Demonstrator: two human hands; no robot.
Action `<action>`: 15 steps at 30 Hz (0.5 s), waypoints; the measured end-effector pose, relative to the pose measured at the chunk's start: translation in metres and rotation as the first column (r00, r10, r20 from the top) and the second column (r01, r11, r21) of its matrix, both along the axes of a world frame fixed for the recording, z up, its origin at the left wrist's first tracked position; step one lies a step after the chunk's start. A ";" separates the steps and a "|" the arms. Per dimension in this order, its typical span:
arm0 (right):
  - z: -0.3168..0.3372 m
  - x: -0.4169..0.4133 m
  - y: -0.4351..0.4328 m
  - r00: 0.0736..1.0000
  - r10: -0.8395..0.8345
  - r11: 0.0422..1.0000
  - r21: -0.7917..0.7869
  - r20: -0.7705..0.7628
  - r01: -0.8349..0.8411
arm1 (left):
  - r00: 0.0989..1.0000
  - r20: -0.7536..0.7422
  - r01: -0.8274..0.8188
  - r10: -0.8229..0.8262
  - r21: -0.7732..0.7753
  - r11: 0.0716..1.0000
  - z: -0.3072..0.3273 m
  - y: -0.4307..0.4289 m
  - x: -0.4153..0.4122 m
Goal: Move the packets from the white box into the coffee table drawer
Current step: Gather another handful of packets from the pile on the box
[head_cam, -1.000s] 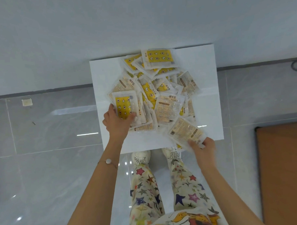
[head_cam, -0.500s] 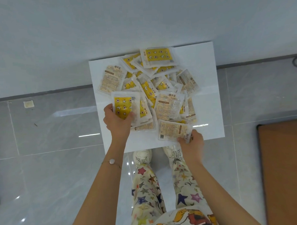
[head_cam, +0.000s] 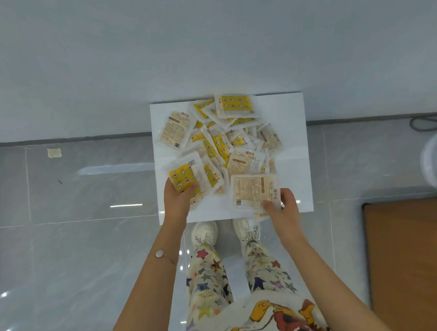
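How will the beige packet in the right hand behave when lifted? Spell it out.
The beige packet looks thin and flat, so it is probably light; the right hand pinches it near one corner only. Its clear-edged plastic wrapper may be slippery, and it likely flexes somewhat rather than staying rigid. Being flat, it is unlikely to roll.

Bright, cool, even light, with barely a shadow anywhere. Long white streaks of glare on the glossy floor tiles (head_cam: 112, 168), small sparkles at lower left. White box (head_cam: 293, 162) nearly blown out, its surface featureless. Motion smear on the packets (head_cam: 253, 191) gripped in the right hand (head_cam: 285, 208) and left hand (head_cam: 176, 199) — print mostly unreadable. Slight wide-angle bowing toward the edges.
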State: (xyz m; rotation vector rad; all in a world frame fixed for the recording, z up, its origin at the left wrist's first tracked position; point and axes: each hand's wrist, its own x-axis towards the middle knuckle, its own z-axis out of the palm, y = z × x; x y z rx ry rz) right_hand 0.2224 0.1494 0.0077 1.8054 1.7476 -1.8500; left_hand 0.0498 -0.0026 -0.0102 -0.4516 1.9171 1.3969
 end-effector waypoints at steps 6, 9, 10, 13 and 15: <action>0.089 -0.039 0.018 0.980 0.118 0.983 -0.118 -0.162 -0.138 | 0.995 0.035 -0.099 0.096 0.109 0.989 0.087 -0.027 0.006; 0.138 -0.063 0.016 0.954 0.190 0.952 -0.196 -0.233 -0.237 | 0.977 0.064 -0.210 0.201 0.193 0.959 0.138 -0.052 0.010; 0.155 -0.071 0.012 0.945 0.210 0.939 -0.216 -0.252 -0.267 | 0.968 0.067 -0.253 0.244 0.217 0.943 0.156 -0.062 0.012; 0.199 -0.092 -0.010 0.905 0.278 0.899 -0.245 -0.320 -0.363 | 0.926 0.056 -0.374 0.373 0.259 0.891 0.204 -0.103 0.021; 0.224 -0.104 -0.033 0.879 0.327 0.875 -0.240 -0.347 -0.420 | 0.887 0.024 -0.453 0.462 0.252 0.855 0.229 -0.138 0.031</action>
